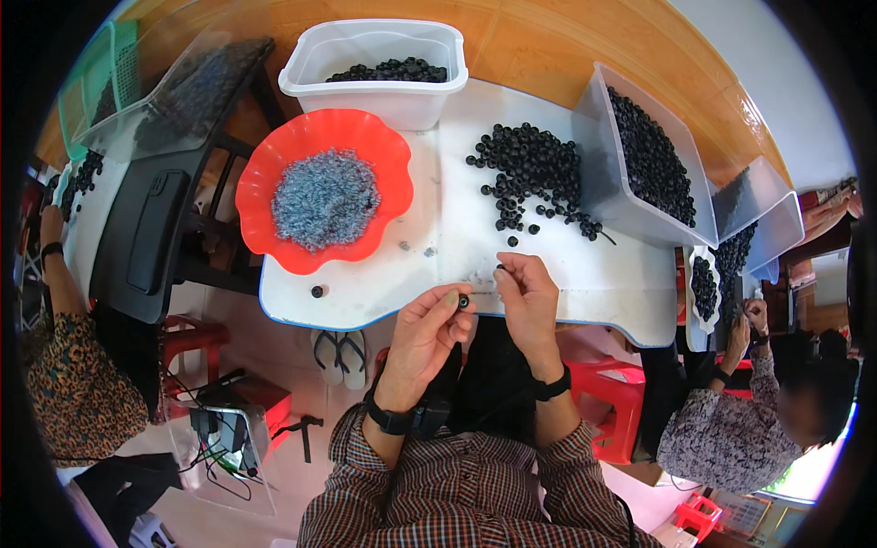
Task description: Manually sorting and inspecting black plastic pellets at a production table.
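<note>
Near the front edge of the white table, my left hand (427,331) pinches a small black ring-like part (463,301) between thumb and fingers, its round opening turned up. Just to the right, my right hand (528,297) is closed in a pinch, with a bit of something dark at the fingertips, too small to name. The two hands are apart. Beyond them lies a loose pile of like black parts (534,164). A red wavy-rimmed bowl (258,151) at the left holds many tiny clear bluish pieces (324,199). One lone black part (317,291) sits near the table's left front corner.
A white tub (375,91) with black parts stands at the back. At the right, a translucent bin (598,173) is filled with more. Co-workers sit on both sides, one in a leopard-print sleeve (78,384), one in a patterned top (722,438). Red stools (617,402) stand below.
</note>
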{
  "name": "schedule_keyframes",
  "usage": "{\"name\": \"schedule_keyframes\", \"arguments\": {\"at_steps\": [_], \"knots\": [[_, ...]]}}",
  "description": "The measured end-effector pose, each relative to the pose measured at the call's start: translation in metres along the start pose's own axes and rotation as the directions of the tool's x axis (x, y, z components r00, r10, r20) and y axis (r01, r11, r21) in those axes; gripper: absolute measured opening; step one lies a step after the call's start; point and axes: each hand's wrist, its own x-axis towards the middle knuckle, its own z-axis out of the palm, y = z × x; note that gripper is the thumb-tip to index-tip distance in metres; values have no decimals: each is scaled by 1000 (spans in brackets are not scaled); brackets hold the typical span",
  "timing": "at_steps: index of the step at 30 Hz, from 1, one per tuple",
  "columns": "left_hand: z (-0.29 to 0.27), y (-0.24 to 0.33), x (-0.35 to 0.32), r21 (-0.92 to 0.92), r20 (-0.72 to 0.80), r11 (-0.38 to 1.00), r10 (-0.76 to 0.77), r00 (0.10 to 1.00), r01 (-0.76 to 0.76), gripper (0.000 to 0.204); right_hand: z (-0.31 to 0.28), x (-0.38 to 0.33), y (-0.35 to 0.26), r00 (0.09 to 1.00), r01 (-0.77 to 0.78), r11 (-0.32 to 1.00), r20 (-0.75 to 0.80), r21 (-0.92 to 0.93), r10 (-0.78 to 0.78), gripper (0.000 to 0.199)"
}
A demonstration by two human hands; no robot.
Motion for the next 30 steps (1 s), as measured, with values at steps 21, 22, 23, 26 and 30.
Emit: {"name": "schedule_keyframes", "arguments": {"at_steps": [21, 22, 23, 26, 30], "knots": [[21, -8, 3, -26, 47, 1000, 7, 999, -6, 24, -24, -21, -11, 966, -247, 697, 224, 673, 125, 16], [22, -8, 2, -26, 46, 1000, 8, 999, -7, 24, -23, -22, -12, 970, -230, 713, 214, 663, 114, 17], [23, -8, 2, -22, 37, 1000, 9, 999, -9, 24, -22, -23, -11, 970, -231, 713, 216, 662, 114, 17], [25, -8, 0, -15, 24, 1000, 14, 1000, -14, 24, -21, -24, -12, 972, -219, 710, 210, 670, 102, 18], [25, -8, -1, -8, 19, 1000, 28, 999, -28, 24, -18, -25, -14, 972, -221, 727, 211, 650, 107, 17]]}}
